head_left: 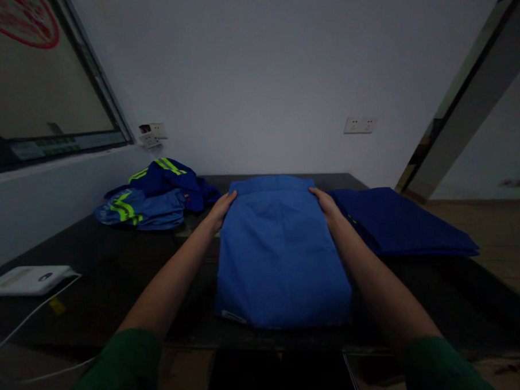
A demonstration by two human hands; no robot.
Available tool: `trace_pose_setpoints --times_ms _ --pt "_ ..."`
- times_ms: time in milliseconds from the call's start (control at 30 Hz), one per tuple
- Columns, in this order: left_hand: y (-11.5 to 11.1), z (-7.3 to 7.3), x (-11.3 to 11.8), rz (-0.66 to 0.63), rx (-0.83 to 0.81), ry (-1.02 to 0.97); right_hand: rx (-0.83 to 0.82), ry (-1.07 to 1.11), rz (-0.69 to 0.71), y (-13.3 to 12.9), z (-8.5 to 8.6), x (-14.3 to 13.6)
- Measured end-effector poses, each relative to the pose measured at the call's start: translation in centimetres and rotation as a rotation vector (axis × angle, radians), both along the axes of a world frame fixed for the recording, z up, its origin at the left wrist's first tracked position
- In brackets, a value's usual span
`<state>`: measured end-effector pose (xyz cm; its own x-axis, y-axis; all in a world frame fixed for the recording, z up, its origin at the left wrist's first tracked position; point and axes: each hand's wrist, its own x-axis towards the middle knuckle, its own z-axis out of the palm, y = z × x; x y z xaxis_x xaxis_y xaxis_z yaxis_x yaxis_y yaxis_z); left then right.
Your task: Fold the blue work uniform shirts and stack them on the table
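Note:
A folded blue garment (284, 251) lies in front of me on the dark table (130, 292), its far edge slightly raised. My left hand (223, 209) grips its far left corner, the thumb on top and the other fingers mostly hidden. At the far right corner, my right hand (323, 202) holds the same garment with the thumb over the edge and the fingers out of sight. A pale label strip shows at the garment's near left edge. Close to my right forearm rests a darker blue folded garment (412, 223), flat on the table.
Crumpled blue clothes with yellow-green reflective stripes (152, 194) are heaped at the back left. A white device (31, 280) with a white cable sits on the left. The wall (255, 91) behind carries sockets (360, 125), and a window (44, 83) is at the left.

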<state>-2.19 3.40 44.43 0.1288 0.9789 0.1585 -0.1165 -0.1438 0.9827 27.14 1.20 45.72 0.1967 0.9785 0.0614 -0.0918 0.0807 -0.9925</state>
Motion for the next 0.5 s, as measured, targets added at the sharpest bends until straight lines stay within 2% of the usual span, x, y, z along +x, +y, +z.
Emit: trace_pose_setpoints --times_ms 100,200,333,500 --pt "3.1 -3.8 -0.5 0.003 -0.197 0.061 -0.136 -0.057 -0.025 2.1 -3.6 0.1" --pt "5.0 -5.9 -1.3 0.02 -0.274 0.14 -0.191 -0.118 -0.004 3.1 -6.0 0.4" --pt "6.5 -6.8 -2.3 0.044 -0.336 0.251 -0.2 -0.237 -0.036 4.1 -7.4 1.7" --pt "6.9 -6.7 -2.2 0.057 -0.306 0.358 -0.146 -0.421 -0.127 5.1 -7.7 3.5"
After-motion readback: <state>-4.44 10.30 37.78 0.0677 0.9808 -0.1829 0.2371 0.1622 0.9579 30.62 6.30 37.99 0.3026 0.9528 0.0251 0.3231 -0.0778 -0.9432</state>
